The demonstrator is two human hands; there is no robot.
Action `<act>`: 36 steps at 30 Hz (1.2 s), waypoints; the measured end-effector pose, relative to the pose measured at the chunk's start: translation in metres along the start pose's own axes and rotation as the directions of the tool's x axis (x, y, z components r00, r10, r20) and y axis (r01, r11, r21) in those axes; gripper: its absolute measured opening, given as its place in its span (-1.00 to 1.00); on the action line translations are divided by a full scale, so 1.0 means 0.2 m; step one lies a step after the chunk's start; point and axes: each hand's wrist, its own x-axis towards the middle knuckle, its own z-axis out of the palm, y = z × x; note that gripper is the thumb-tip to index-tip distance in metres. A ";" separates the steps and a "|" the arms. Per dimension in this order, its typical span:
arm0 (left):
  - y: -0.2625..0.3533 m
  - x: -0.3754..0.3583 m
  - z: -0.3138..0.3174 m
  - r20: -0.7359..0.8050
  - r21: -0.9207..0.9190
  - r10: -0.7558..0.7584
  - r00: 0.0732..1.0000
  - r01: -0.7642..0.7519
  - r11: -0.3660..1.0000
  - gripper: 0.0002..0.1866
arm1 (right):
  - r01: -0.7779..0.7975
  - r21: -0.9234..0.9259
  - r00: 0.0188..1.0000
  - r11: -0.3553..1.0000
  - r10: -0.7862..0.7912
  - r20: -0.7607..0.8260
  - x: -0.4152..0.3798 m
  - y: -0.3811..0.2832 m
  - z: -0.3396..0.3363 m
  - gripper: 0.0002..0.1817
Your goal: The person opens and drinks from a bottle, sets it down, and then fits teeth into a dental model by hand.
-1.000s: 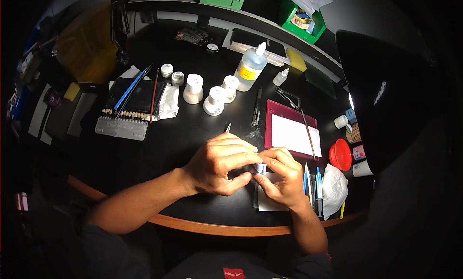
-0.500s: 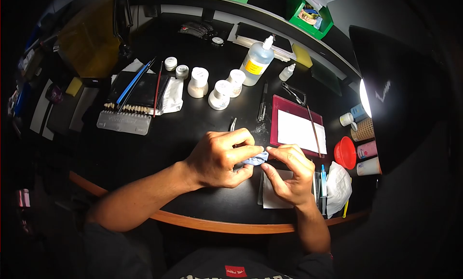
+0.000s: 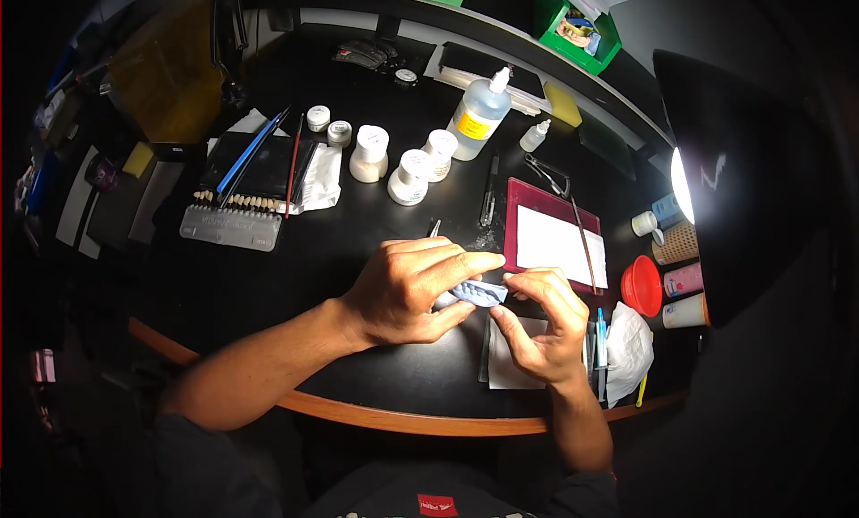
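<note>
A light-blue dental model with a row of tooth shapes is held just above the near part of the bench. My left hand grips it from the left, thumb below and index finger stretched along the top. At its right end, the thumb and index finger of my right hand close around the tip; whether a small piece is pinched there too cannot be made out. Behind my left hand, the tip of a metal tool shows, the rest hidden.
A magenta tray with white paper and a brush lies beyond my right hand. White jars and a clear bottle stand farther back. At right are a red bowl, cups and a lamp; left, a tooth shade guide.
The dental model has turned, so more of its tooth row faces me. My left index finger has extended to the right over it. My right hand has barely shifted.
</note>
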 end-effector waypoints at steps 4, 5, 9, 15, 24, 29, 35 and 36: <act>-0.01 0.00 0.01 -0.016 0.003 0.008 1.000 -0.008 1.000 -0.45 | 0.023 -0.006 1.000 1.000 -0.023 0.006 0.01 -0.02 -0.01 -0.66; -0.02 0.00 0.02 -0.032 0.006 0.022 0.999 -0.022 1.000 -0.45 | 0.032 0.004 0.999 0.999 -0.032 0.011 0.01 -0.02 -0.01 -0.66; 0.03 0.04 -0.01 -0.083 0.064 0.013 0.996 -0.007 0.998 -0.45 | 0.045 0.051 0.999 0.998 -0.044 -0.008 0.00 0.00 0.01 -0.67; 0.07 0.00 -0.03 0.063 -0.112 -0.332 0.941 0.337 0.935 -0.70 | 0.018 0.071 0.998 0.997 -0.014 -0.062 -0.02 -0.02 0.01 -0.67; 0.14 -0.01 0.03 0.199 -0.454 -0.487 0.850 0.520 0.723 -0.66 | 0.063 0.046 0.997 0.997 -0.061 -0.052 -0.02 -0.03 0.06 -0.66; 0.12 -0.01 0.04 0.126 -0.370 -0.444 0.887 0.457 0.809 -0.69 | 0.063 0.022 0.998 0.998 -0.064 0.017 0.01 -0.07 0.06 -0.67; 0.08 0.01 0.01 0.028 -0.279 -0.295 0.955 0.291 0.915 -0.72 | 0.032 0.017 0.996 0.999 -0.031 -0.079 -0.01 -0.02 0.01 -0.73; 0.08 0.01 0.01 0.030 -0.272 -0.282 0.959 0.279 0.921 -0.72 | 0.017 0.002 0.993 1.000 -0.016 -0.113 -0.02 -0.01 0.00 -0.72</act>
